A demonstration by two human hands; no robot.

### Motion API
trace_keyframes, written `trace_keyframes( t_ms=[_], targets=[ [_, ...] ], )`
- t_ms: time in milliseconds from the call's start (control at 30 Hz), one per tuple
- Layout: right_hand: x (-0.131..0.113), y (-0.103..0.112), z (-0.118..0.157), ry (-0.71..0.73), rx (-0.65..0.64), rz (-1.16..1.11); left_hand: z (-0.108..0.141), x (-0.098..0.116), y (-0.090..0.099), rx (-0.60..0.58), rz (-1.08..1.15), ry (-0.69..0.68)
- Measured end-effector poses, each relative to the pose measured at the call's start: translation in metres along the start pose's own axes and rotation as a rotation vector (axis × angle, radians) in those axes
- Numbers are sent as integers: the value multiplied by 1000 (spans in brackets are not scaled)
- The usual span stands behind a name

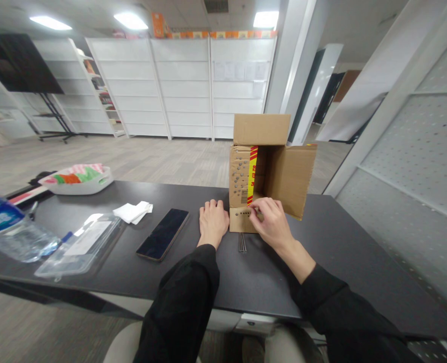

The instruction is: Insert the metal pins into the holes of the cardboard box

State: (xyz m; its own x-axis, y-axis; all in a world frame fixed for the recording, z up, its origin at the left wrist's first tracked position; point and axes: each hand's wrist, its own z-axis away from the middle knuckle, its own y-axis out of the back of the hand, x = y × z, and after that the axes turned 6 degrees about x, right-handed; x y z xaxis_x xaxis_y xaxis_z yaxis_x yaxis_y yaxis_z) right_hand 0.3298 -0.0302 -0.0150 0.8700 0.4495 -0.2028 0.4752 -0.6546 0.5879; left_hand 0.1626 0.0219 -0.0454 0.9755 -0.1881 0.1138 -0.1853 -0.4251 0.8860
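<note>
An opened cardboard box (242, 171) stands on the table, its flaps folded outward. Round grey spots dot its left front panel, beside a yellow-and-red tape strip (252, 174). The low front flap (240, 222) has a row of small dark holes or dots. My right hand (270, 219) is at this flap, thumb and fingers pinched together; whatever is between them is too small to make out. My left hand (212, 222) lies flat on the table, against or very near the box's left side. Several thin metal nails or rods (242, 243) lie in front of the flap.
Left of my left hand lies a smartphone (163, 234). Farther left are folded white tissues (133, 212), a clear plastic case (81, 244), a water bottle (15, 232) and a white basket (77, 188) with colourful contents. A perforated panel (416, 166) stands on the right.
</note>
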Motion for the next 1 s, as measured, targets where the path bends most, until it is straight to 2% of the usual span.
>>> trace_keyframes(
  t_ms=[467,733,1000],
  targets=[
    [5,7,4,64,14,-128,0,-1,-1,24,-12,-13],
    [6,12,12,36,-53,-272,0,-1,-2,7,-1,-5],
    [-1,20,26,26,-154,-320,0,-1,0,15,-3,-15]
  ],
)
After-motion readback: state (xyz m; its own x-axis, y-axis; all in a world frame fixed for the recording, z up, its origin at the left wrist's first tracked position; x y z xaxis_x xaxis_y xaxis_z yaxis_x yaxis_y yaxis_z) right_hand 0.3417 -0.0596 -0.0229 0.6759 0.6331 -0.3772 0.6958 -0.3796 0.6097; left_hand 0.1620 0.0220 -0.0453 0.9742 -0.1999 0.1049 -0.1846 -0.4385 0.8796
